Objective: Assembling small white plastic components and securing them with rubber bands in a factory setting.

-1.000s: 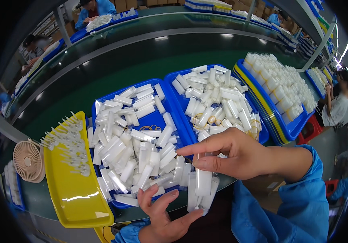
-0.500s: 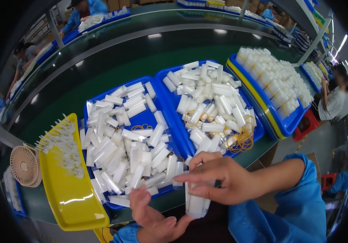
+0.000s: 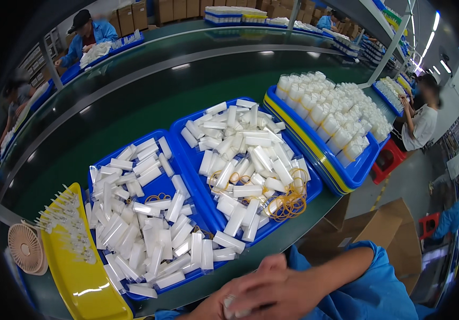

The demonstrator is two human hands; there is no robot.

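Observation:
At the lower edge my hands are together, the right hand [image 3: 275, 290] lapping over the left hand [image 3: 208, 305]. Between them shows the end of a bundle of white packets [image 3: 230, 308]; most of it is covered by my fingers, which are curled round it and slightly blurred. Just beyond my hands lies a blue tray [image 3: 191, 208] heaped with loose white packets [image 3: 152, 234] in clear sleeves. A second blue tray [image 3: 310, 186], to its right, holds more such packets and a tangle of tan rubber bands [image 3: 288, 207].
On the left a yellow tray [image 3: 88, 288] carries small clear, thin-tipped pieces [image 3: 72, 226], beside a beige fan [image 3: 25, 248]. Stacked blue and yellow trays [image 3: 357, 178] at right bear banded white bundles [image 3: 331, 114]. An open cardboard box [image 3: 381, 226] stands right of the bench; other people sit farther off.
My hands have come together and drawn nearer to me with the white packets. The left hand, fingers spread before, now closes round them. The view has shifted, too.

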